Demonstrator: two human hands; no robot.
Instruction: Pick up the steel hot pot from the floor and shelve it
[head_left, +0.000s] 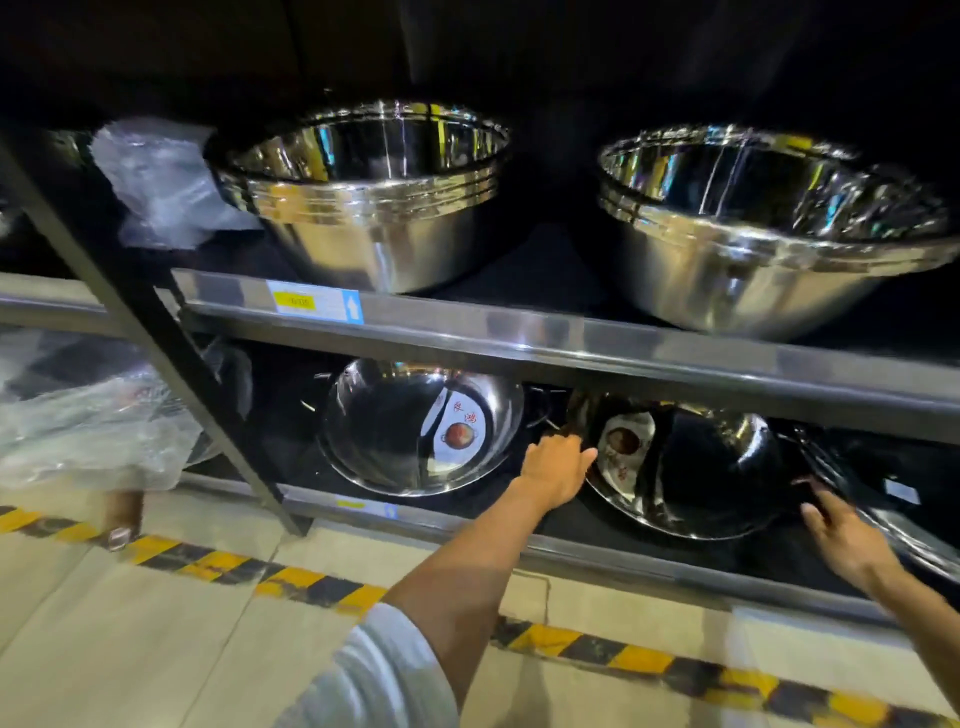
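A shiny steel hot pot (685, 467) with a centre divider and a paper label lies tilted on the bottom shelf (597, 558), right of the middle. My left hand (556, 467) rests at the pot's left rim, by its handle, fingers curled there. My right hand (841, 535) is at the pot's right rim, fingers spread, blurred; whether it touches the rim is unclear. A second labelled steel hot pot (415, 426) sits to the left on the same shelf.
Two stacks of large steel bowls (363, 208) (753, 234) stand on the upper shelf (519, 338). Plastic-wrapped goods (88, 431) lie at the left. A dark upright post (171, 364) crosses the rack. Yellow-black hazard tape (311, 587) runs along the floor.
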